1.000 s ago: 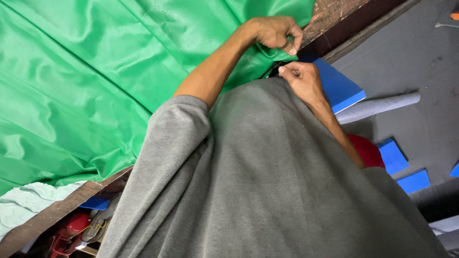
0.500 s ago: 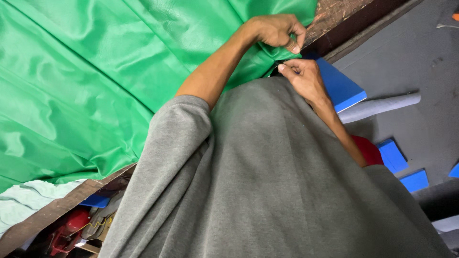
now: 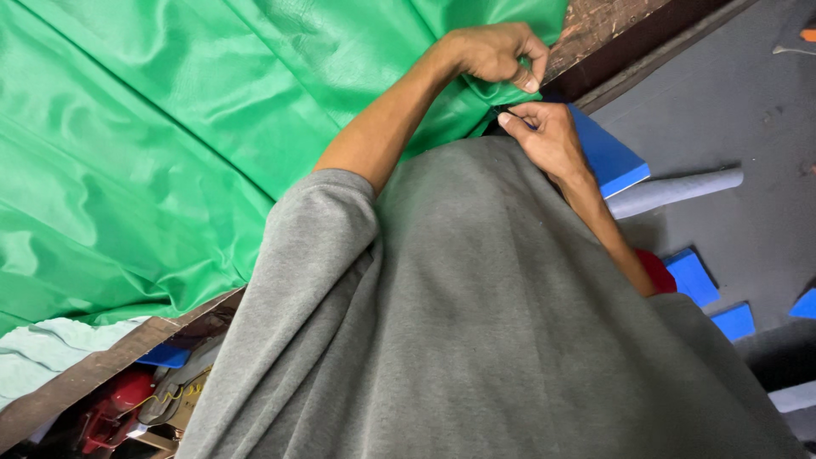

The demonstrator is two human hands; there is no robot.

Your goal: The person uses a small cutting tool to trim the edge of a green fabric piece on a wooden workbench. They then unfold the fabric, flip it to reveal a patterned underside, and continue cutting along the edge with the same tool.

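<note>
A large sheet of shiny green fabric [image 3: 170,127] lies spread over a wooden table, covering the left and upper part of the view. My left hand [image 3: 497,51] is closed on the fabric's edge at the table's far corner, fingers curled over a fold. Just below it, my right hand [image 3: 544,140] pinches the same edge between thumb and forefinger; the two hands nearly touch. My grey sweatshirt [image 3: 476,323] fills the lower middle and hides what lies under it.
The brown wooden table edge [image 3: 612,25] runs past the hands. On the grey floor lie a blue board [image 3: 608,157], a grey tube [image 3: 680,191] and small blue pieces [image 3: 693,276]. Pale cloth [image 3: 51,353] and red clutter [image 3: 119,408] sit at the lower left.
My right hand has edged slightly up toward my left hand. The fabric and my left hand's grip look the same.
</note>
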